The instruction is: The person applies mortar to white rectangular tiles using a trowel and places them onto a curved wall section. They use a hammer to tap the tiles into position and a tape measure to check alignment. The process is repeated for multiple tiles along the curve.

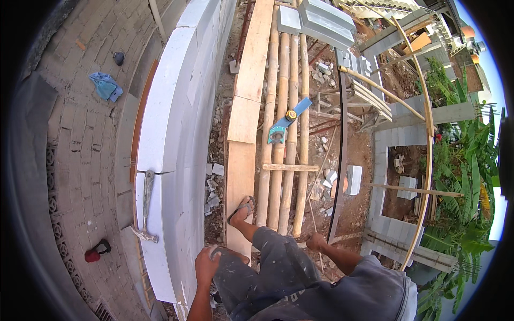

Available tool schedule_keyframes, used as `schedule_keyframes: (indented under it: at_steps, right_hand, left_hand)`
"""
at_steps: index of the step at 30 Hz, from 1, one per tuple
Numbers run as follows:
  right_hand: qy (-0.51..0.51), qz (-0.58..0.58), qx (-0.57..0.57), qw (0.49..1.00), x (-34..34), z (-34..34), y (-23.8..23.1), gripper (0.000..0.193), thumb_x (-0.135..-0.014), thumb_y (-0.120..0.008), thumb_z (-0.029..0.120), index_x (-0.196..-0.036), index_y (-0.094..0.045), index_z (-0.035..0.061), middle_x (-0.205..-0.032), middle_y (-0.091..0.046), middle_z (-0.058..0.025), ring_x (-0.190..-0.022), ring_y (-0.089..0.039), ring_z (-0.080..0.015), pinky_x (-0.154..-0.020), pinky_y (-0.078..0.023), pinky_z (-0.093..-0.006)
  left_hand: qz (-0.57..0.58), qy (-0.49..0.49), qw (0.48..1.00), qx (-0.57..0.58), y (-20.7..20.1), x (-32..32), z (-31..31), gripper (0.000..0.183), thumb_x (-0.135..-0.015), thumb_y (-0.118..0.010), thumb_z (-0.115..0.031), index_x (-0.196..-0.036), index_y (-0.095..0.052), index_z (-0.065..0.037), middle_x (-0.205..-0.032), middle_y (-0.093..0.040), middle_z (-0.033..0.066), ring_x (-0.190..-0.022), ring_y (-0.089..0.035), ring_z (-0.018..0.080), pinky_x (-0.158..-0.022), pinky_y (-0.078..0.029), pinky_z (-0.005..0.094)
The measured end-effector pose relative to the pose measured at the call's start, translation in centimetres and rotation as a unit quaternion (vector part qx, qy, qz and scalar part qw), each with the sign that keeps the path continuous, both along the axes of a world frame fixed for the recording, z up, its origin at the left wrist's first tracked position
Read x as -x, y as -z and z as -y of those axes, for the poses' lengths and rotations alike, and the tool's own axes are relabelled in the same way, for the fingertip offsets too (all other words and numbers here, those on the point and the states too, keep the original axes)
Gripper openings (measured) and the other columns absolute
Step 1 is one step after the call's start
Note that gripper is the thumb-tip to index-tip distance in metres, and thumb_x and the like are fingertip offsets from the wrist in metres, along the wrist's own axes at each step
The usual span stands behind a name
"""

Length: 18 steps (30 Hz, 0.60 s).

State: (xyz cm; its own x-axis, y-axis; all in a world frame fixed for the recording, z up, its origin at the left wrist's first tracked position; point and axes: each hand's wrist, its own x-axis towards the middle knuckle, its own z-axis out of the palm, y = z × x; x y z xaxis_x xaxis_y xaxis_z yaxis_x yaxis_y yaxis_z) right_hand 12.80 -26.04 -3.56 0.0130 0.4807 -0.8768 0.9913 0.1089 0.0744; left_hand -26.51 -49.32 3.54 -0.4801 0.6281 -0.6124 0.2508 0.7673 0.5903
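Left hand (206, 265) is resting on the bent left knee, its fingers loosely spread over the dusty gray shorts (284, 267), with nothing visible in its grasp. Just beyond it to the left, a long wall of pale blocks (187, 139) is running up the view, curving with the wide lens. On top of that wall, ahead and to the left of the hand and apart from it, a claw hammer (148, 200) is lying flat, its head nearest the person and its handle pointing away. Right hand (316, 242) is hanging low beside the right leg, near the closest ends of four bamboo poles (287, 198); its fingers are looking curled, but whether they are gripping anything cannot be told. A sandaled foot (241, 210) is standing on a wooden plank (241, 171) between the wall and the poles. Farther ahead, a flat blue tool with a teal end (301, 109) is lying across the bamboo, well beyond both hands, with a small round yellow-and-black object (290, 115) on it. Gray blocks (326, 24) are sitting at the far end of the poles.
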Motion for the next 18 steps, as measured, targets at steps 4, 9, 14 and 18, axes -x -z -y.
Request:
schedule_keyframes:
  at_steps: [4,9,14,18]
  right_hand:
    - [0.081,-0.064,-0.033,0.994,1.6,-5.1,-1.9,0.032,-0.078,-0.062,0.029,-0.103,-0.073,0.0134,-0.101,-0.069,-0.023,-0.097,-0.067,-0.0377,-0.086,-0.053,-0.0449]
    - [0.154,-0.036,-0.083,0.984,6.4,-11.4,-5.3,0.033,-0.073,-0.061,0.016,-0.105,-0.07,0.0103,-0.089,-0.07,-0.0227,-0.089,-0.068,-0.0383,-0.082,-0.054,-0.0447]
    - [0.178,-0.127,-0.069,0.973,2.8,-13.2,-2.6,0.029,-0.074,-0.068,0.024,-0.099,-0.072,0.0092,-0.094,-0.07,-0.0219,-0.095,-0.068,-0.0367,-0.083,-0.054,-0.0435]
    - [0.331,-0.036,0.009,0.943,3.5,-14.8,-4.8,0.032,-0.073,-0.075,0.03,-0.089,-0.072,0.0024,-0.099,-0.07,-0.0215,-0.094,-0.068,-0.0319,-0.084,-0.054,-0.0417]
  left_hand:
    - [0.034,-0.094,0.994,0.035,-0.3,0.8,-3.2,0.035,-0.084,-0.069,-0.017,-0.116,-0.066,-0.002,-0.114,-0.066,0.0201,-0.105,-0.065,0.0329,-0.094,-0.048,0.0367]
    - [0.084,-0.127,0.984,0.091,-0.3,3.0,-8.4,0.038,-0.085,-0.067,-0.016,-0.118,-0.065,0.002,-0.114,-0.068,0.0198,-0.101,-0.067,0.0279,-0.091,-0.05,0.0356]
    - [0.15,-0.153,0.967,0.136,3.7,6.8,-14.8,0.038,-0.086,-0.066,-0.017,-0.117,-0.066,0.003,-0.105,-0.07,0.0151,-0.09,-0.066,0.0233,-0.086,-0.05,0.0326]
    - [0.166,-0.189,0.96,0.122,2.6,10.4,-22.9,0.038,-0.088,-0.065,-0.018,-0.119,-0.064,0.003,-0.098,-0.07,0.0129,-0.083,-0.065,0.0168,-0.071,-0.051,0.031]
